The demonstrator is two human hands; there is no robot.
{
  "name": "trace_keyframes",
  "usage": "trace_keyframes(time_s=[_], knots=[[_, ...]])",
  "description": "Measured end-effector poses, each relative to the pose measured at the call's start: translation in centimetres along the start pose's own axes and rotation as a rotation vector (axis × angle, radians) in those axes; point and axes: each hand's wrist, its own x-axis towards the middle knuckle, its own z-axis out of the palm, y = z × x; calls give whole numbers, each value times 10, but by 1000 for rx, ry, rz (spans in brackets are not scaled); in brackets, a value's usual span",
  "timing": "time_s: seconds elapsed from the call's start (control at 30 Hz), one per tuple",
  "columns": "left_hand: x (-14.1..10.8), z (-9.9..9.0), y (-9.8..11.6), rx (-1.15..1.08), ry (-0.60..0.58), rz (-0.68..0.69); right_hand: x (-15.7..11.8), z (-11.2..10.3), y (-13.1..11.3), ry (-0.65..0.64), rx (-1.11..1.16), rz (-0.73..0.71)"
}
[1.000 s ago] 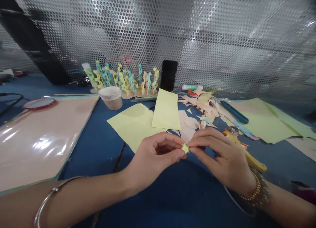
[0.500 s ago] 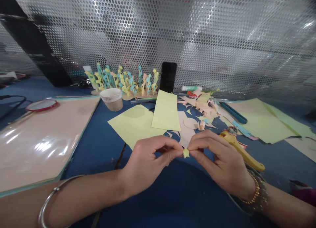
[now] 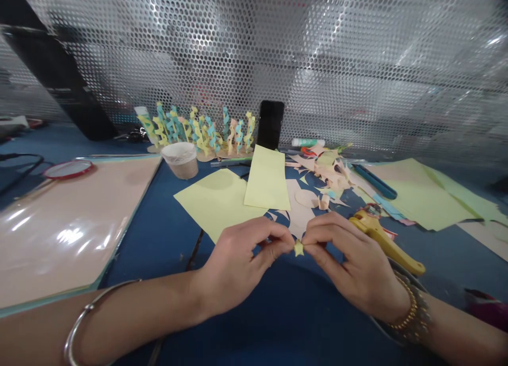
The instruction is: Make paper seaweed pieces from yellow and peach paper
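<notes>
A small yellow paper star (image 3: pixel 299 248) is pinched between both hands, above the blue table. My left hand (image 3: pixel 246 265) grips its left point with thumb and forefinger. On the other side, my right hand (image 3: pixel 353 263) holds the right point in the same pinch. Just beyond the fingers lie a yellow paper sheet (image 3: pixel 222 197) and a narrower yellow sheet (image 3: pixel 268 178). Beside my right hand rests a yellow-handled tool (image 3: pixel 389 241), partly hidden by that hand.
Paper spirals (image 3: pixel 202 128) stand at the back beside a paper cup (image 3: pixel 180 159) and an upright phone (image 3: pixel 271 124). Paper scraps (image 3: pixel 323 170), a blue cutter (image 3: pixel 375 181) and yellow sheets (image 3: pixel 420 194) lie right. A plastic-covered sheet stack (image 3: pixel 75 223) lies left. Perforated metal (image 3: pixel 357 64) rises behind.
Almost nothing differs. The fingertips and the star between them have shifted very slightly, and both hands keep their pinch.
</notes>
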Motion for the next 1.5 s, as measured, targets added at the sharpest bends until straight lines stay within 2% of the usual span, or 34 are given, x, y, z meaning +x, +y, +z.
trace_keyframes(time_s=[0.17, 0.33, 0.6, 1.27, 1.5], knots=[[0, 3, 0, -196, 17, -94, -1, 0, 1, 91, -76, 0], [1, 4, -3, -161, 50, -164, -1, 0, -1, 102, -84, -59], [1, 2, -4, -168, 73, -112, 0, -2, 3, 112, -33, 24], [-3, 1, -6, -54, -24, -84, 0, -2, 0, 5, 11, 16], [-1, 1, -4, -3, -13, -34, 2, -2, -2, 6, 7, -6]])
